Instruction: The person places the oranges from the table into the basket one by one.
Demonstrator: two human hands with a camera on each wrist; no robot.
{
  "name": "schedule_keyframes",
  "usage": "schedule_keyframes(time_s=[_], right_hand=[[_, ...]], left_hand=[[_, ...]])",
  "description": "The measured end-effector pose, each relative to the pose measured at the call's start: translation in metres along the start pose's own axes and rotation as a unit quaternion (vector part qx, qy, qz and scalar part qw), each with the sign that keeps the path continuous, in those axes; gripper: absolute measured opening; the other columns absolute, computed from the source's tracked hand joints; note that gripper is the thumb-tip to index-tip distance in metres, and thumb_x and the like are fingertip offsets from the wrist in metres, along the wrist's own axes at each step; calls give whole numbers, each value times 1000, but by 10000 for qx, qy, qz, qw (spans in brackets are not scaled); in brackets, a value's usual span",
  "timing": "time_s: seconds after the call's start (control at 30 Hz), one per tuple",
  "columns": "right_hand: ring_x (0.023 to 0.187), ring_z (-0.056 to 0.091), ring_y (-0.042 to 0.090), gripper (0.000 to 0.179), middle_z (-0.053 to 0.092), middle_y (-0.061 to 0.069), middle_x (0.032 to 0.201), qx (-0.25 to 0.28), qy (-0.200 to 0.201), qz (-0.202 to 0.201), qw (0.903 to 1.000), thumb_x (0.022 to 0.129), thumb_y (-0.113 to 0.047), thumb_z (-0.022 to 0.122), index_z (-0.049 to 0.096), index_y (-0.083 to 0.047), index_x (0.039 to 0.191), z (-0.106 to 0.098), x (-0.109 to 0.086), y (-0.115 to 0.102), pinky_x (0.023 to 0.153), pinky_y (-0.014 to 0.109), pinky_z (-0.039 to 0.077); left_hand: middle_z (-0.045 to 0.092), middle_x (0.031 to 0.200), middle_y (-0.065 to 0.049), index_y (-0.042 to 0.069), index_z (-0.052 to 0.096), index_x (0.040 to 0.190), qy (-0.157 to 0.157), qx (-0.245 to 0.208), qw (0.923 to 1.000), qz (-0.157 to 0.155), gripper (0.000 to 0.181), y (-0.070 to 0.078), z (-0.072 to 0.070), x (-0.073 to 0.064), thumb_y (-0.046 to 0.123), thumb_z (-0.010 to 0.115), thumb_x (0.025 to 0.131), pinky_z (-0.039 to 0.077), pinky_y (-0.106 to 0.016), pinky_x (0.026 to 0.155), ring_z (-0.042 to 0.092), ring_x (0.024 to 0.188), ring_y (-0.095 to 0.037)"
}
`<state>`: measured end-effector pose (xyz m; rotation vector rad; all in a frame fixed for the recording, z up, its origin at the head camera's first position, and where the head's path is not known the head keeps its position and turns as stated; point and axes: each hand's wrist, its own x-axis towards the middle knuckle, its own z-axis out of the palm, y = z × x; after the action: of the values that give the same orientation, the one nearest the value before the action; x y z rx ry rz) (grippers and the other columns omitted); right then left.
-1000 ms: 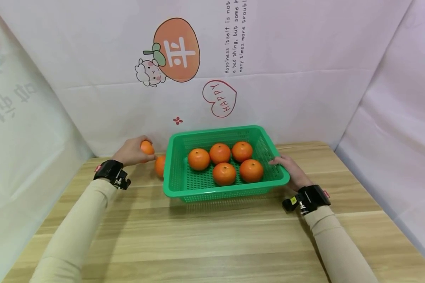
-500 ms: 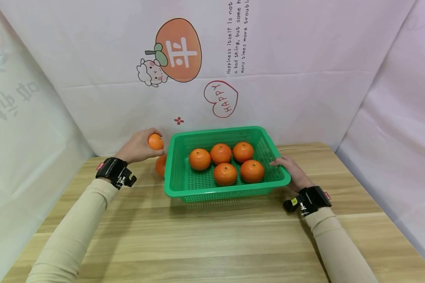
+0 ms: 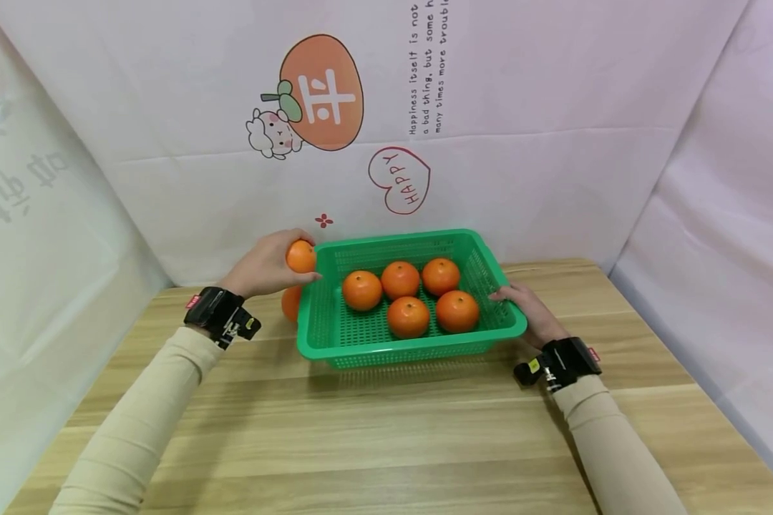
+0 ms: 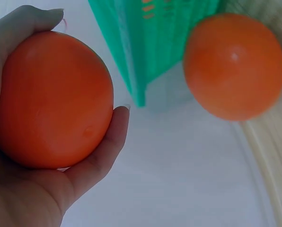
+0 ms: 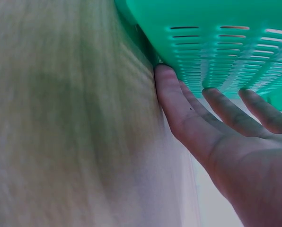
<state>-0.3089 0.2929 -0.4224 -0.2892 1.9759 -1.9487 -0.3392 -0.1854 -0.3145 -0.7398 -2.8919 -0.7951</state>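
Observation:
My left hand [image 3: 264, 266] grips an orange [image 3: 300, 257] between thumb and fingers, right at the left rim of a green plastic basket [image 3: 412, 347]. The left wrist view shows this held orange [image 4: 53, 101] large, with the thumb on one side and a finger curled round the other. Beneath the hand, another orange [image 3: 290, 304] sits on the table against the basket's left outer wall, partly hidden. Several oranges [image 3: 408, 317] lie inside the basket. On its right side my right hand [image 3: 533, 312] holds the rim, thumb over the edge and fingers [image 5: 226, 111] against the slotted outer wall.
The basket stands on a wood-grain table [image 3: 386, 436], close to its back edge. Behind it rises a white printed cloth [image 3: 522, 107], with more white cloth at both sides. Each wrist wears a black strap with a small camera [image 3: 220, 315].
My left hand has lifted the orange and carried it right, from beside the loose orange up to the basket's left rim. My right hand and the basket stay where they were.

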Motion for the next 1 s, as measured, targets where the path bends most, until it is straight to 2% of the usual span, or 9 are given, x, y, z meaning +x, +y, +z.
schedule_keyframes(time_s=[0.23,0.57,0.73,1.0], right_hand=[[95,75,11,69,71,-7,114,40,17,14,10000,103,-17,45,20,5,164,0,1,2,81,27,63],[94,75,11,70,70,-6,115,38,42,6,10000,104,-18,45,19,3,165,-1,1,3,80,26,63],[95,75,11,70,69,-7,117,12,54,38,10000,104,-18,45,19,1,166,0,1,4,81,26,63],[93,76,11,70,70,-7,117,81,40,-11,10000,103,-17,45,19,2,166,0,1,3,80,26,63]], left_hand=[[66,125,-10,12,61,127,-135,-73,9995,278,53,23,6,0,30,87,85,60,-41,84,64,103,-28],[69,121,-8,10,64,125,-212,7,9950,975,51,53,13,3,28,88,83,60,-39,84,64,101,-24],[70,121,-6,12,65,125,-314,-88,9935,1093,51,62,20,4,29,88,83,59,-36,82,65,99,-22],[69,119,-2,19,64,125,-463,-458,9923,1056,49,76,29,5,32,87,84,59,-34,81,65,97,-20]])
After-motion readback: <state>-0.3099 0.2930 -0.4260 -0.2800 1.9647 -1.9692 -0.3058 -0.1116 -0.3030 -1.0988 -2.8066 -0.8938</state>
